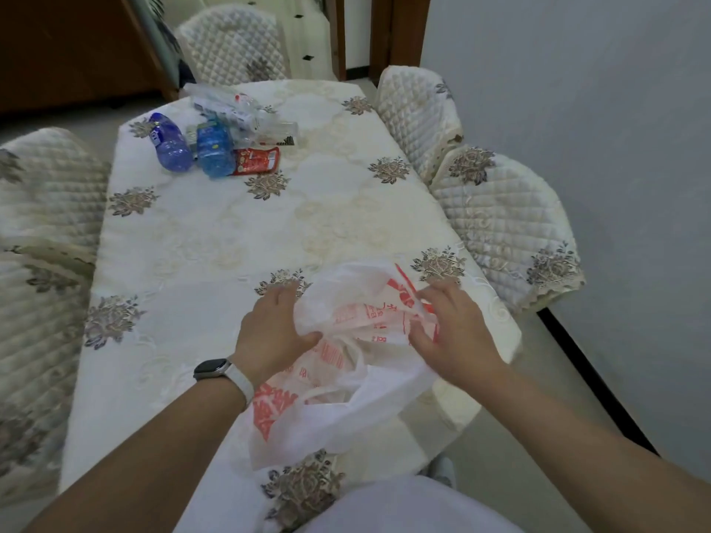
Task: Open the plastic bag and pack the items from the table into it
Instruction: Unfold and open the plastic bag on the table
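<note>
— Looking like a home dining room.
— Going by what?
— Going by a table (215, 240) wearing an embroidered cloth (346, 209), quilt-covered chairs (504, 221) ringing it, pale tiled floor (292, 36) with dark insets showing beyond, and wooden door frames (400, 36), blurred, possibly opening onto another room.

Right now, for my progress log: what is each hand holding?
Left hand: grips the plastic bag, left side.
Right hand: pinches the same bag, right side.
</note>
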Motion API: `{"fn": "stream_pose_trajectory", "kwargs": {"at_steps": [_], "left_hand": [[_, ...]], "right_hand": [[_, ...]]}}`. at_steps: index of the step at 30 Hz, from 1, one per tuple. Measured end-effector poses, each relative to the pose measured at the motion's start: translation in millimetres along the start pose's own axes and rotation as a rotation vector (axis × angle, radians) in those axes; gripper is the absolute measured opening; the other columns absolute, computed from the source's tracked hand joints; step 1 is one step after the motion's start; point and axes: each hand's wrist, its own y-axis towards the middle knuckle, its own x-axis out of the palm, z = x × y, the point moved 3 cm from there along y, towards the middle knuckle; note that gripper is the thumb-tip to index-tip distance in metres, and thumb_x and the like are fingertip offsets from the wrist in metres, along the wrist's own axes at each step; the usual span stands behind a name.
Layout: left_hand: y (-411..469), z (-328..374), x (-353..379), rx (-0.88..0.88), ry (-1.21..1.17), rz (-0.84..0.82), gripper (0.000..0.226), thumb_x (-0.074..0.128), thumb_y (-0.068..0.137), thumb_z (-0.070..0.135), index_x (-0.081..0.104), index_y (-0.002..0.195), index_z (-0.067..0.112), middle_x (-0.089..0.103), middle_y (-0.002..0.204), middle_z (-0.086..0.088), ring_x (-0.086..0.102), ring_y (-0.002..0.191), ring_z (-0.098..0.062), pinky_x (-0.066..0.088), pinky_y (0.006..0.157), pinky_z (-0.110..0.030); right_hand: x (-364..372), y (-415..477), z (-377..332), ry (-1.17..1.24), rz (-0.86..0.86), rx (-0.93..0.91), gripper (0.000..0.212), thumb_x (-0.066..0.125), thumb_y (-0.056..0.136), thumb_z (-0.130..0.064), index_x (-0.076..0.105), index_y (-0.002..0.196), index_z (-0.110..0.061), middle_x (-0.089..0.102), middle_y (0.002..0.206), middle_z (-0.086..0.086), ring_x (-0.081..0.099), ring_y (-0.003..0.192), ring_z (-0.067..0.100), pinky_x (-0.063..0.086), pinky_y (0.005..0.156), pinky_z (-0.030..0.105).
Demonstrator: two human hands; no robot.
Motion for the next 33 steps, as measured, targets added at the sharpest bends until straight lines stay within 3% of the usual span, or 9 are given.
{"fn": "stream_pose_trajectory", "kwargs": {"at_steps": [3,7,10,13,15,17,26,29,33], "left_hand": [[18,23,-3,0.17,-0.041,-0.006,0.104,0.074,0.077,0.058,0.016,0.156,0.022,0.03,0.157,-0.003,0.031,0.142,-0.024,0.037,0.111,-0.042],[43,55,2,0.326,-0.009,-0.045,0.102,0.075,0.078,0.053,0.014,0.155,0.025,0.041,0.148,-0.003,0.047,0.131,-0.025,0.048,0.099,-0.043],[57,62,15,0.373,0.087,-0.083,0.07,0.066,0.086,0.044,0.032,0.144,0.024,0.06,0.123,-0.004,0.063,0.104,-0.027,0.055,0.08,-0.043],[64,58,18,0.426,0.12,-0.079,0.021,0.053,0.089,0.024,0.054,0.11,0.018,0.064,0.1,-0.004,0.064,0.089,-0.029,0.051,0.068,-0.037],[67,53,11,0.451,0.108,-0.038,0.005,0.049,0.088,0.016,0.053,0.091,0.017,0.059,0.083,-0.002,0.061,0.078,-0.029,0.041,0.057,-0.032],[70,47,1,0.457,0.082,-0.011,0.006,0.048,0.089,0.014,0.051,0.084,0.016,0.054,0.076,-0.003,0.059,0.075,-0.032,0.038,0.056,-0.033],[71,4,-43,0.21,0.022,0.055,0.017,0.049,0.095,0.023,0.065,0.095,0.019,0.068,0.097,-0.005,0.06,0.084,-0.028,0.04,0.065,-0.03],[63,-14,-50,0.107,-0.055,-0.013,0.011,0.055,0.093,0.027,0.063,0.097,0.021,0.068,0.104,-0.005,0.055,0.084,-0.023,0.042,0.069,-0.031],[32,-36,-49,0.002,-0.172,-0.15,0.051,0.076,0.08,0.043,0.054,0.123,0.027,0.064,0.112,0.001,0.058,0.093,-0.019,0.048,0.076,-0.033]], "right_hand": [[4,-26,-28,-0.031,-0.009,-0.186,0.041,0.06,0.078,-0.034,0.066,0.111,-0.011,0.061,0.112,0.006,0.056,0.107,0.022,0.047,0.087,0.038],[30,-44,-49,-0.095,-0.515,-0.195,0.059,0.056,0.085,-0.055,0.053,0.132,-0.019,0.055,0.126,0.0,0.051,0.115,0.02,0.043,0.098,0.036],[54,-50,-64,-0.212,-0.656,-0.202,0.08,0.056,0.081,-0.066,0.041,0.143,-0.017,0.054,0.13,0.004,0.05,0.116,0.024,0.043,0.098,0.038],[73,-57,-69,-0.26,-0.86,-0.093,0.091,0.059,0.079,-0.068,0.026,0.148,-0.021,0.057,0.125,0.006,0.054,0.109,0.027,0.046,0.091,0.04],[75,-63,-66,-0.311,-0.957,-0.076,0.078,0.062,0.082,-0.058,0.034,0.144,-0.019,0.061,0.119,0.008,0.058,0.105,0.029,0.05,0.088,0.043],[68,-67,-60,-0.375,-1.005,-0.116,0.053,0.059,0.086,-0.042,0.049,0.131,-0.015,0.063,0.112,0.008,0.061,0.101,0.029,0.052,0.084,0.043],[29,-65,-13,-0.632,-1.014,-0.173,0.027,0.048,0.084,-0.016,0.062,0.106,-0.013,0.063,0.099,0.008,0.059,0.088,0.029,0.047,0.08,0.035],[24,-51,4,-0.677,-0.892,-0.254,0.028,0.047,0.083,-0.014,0.062,0.106,-0.017,0.064,0.099,0.004,0.061,0.092,0.028,0.042,0.082,0.035],[14,-31,37,-0.651,-0.584,-0.299,0.016,0.063,0.07,-0.016,0.066,0.085,-0.02,0.06,0.081,0.0,0.061,0.075,0.027,0.044,0.067,0.036]]}}
